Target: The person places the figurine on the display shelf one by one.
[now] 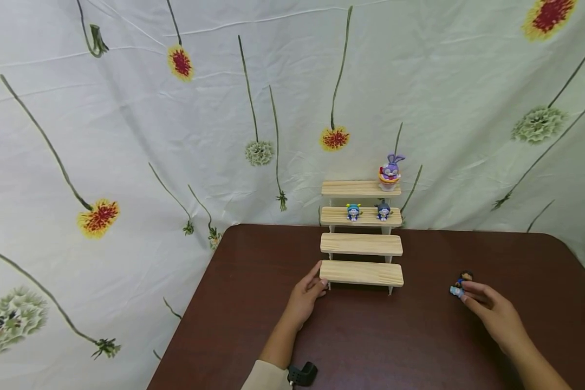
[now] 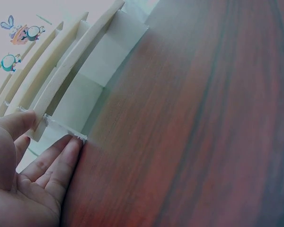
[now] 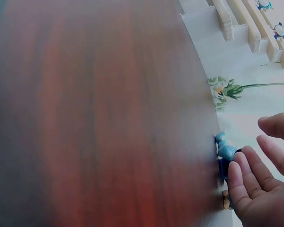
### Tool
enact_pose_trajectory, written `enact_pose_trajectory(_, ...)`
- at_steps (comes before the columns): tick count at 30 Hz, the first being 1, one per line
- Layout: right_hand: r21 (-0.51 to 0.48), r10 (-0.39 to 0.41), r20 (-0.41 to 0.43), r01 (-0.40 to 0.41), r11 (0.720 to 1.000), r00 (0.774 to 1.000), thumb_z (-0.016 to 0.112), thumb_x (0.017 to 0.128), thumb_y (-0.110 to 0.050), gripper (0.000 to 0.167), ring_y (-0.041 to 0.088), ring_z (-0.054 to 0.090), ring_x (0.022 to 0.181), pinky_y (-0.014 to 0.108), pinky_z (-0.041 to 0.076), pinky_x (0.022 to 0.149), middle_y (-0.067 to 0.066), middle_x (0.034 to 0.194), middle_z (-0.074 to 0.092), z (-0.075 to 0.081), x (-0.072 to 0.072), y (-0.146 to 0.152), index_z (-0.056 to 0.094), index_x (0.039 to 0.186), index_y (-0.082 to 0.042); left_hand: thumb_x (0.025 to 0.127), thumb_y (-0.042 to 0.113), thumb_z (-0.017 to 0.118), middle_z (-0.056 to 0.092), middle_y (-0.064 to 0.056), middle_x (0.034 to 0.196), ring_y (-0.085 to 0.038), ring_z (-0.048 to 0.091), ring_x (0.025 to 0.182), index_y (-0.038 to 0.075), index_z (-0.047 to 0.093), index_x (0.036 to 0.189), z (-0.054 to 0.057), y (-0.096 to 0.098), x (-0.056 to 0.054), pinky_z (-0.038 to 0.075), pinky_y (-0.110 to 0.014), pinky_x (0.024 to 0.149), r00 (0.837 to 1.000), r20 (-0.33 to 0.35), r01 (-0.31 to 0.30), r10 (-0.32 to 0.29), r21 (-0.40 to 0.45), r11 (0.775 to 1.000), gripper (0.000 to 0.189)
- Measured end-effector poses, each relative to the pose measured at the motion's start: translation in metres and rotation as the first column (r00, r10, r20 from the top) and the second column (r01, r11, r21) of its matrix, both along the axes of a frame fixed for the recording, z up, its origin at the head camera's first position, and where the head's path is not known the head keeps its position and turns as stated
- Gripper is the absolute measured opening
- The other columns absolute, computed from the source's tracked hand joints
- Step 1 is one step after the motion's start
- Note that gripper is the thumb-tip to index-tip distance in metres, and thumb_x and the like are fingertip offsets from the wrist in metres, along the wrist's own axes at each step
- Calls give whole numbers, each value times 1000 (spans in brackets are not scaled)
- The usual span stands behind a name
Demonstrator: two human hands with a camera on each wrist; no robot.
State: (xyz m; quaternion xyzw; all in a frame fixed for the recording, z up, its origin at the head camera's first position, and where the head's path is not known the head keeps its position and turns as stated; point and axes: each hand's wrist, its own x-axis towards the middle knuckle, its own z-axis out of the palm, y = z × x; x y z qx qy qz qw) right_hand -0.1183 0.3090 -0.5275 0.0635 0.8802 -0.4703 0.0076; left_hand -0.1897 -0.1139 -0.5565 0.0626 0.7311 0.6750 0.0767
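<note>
The rack looks matt wooden, the table smooth.

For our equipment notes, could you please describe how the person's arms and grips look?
The left grip and right grip are bare, ungloved hands. A cream sleeve shows on the left arm, a black item beside its cuff; no sleeve shows on the right arm.

Worn on left arm: plain pale beige sleeve. Beside it: chunky, curved black band-like piece. Bare: left hand, right hand, right forearm.
</note>
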Motion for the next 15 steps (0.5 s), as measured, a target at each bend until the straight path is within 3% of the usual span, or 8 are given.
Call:
enact_pose_trajectory(4, 15, 30, 2, -30, 999, 1000, 60, 101, -44, 62, -27, 43, 92, 7, 45, 73, 10, 131, 59, -3, -2, 2, 49, 146, -2, 103, 26, 60, 67, -22, 123, -28, 65, 116, 21, 37, 158, 0, 0, 1, 57, -37, 101, 1000, 2, 0, 0, -6, 1000, 59)
enact_pose_trajectory(7, 8, 44, 2, -44, 999, 999, 59, 103, -40, 62, -28, 40, 92, 6, 44, 73, 12, 129, 53, -6, -4, 4, 46, 146, 2, 103, 26, 60, 67, -22, 123, -28, 65, 116, 21, 37, 158, 0, 1, 1, 57, -37, 101, 1000, 2, 0, 0, -5, 1000, 59)
enact_pose_trajectory(10, 3, 40, 20, -40, 999, 999, 60, 102, -40, 63, -28, 41, 91, 7, 43, 73, 13, 128, 57, -7, -7, 7, 45, 147, 3, 103, 26, 60, 67, -22, 123, -28, 64, 115, 20, 37, 158, 0, 1, 0, 57, -37, 101, 1000, 2, -1, 1, -3, 1000, 59)
enact_pose_trajectory(14, 30, 42, 49, -44, 999, 998, 58, 103, -40, 64, -22, 45, 93, 9, 44, 73, 23, 129, 63, -9, -10, 9, 44, 148, 3, 103, 26, 60, 67, -22, 122, -28, 64, 116, 21, 38, 158, -1, 1, -1, 57, -36, 101, 1000, 1, -1, 1, -1, 1000, 59)
enact_pose_trajectory(15, 39, 42, 54, -44, 998, 998, 57, 104, -40, 63, -15, 51, 98, 13, 46, 76, 26, 130, 63, -9, -11, 9, 44, 148, 3, 103, 26, 60, 67, -22, 122, -28, 64, 116, 21, 38, 158, -1, 0, -1, 57, -36, 101, 1000, 1, 0, 0, -2, 1000, 59)
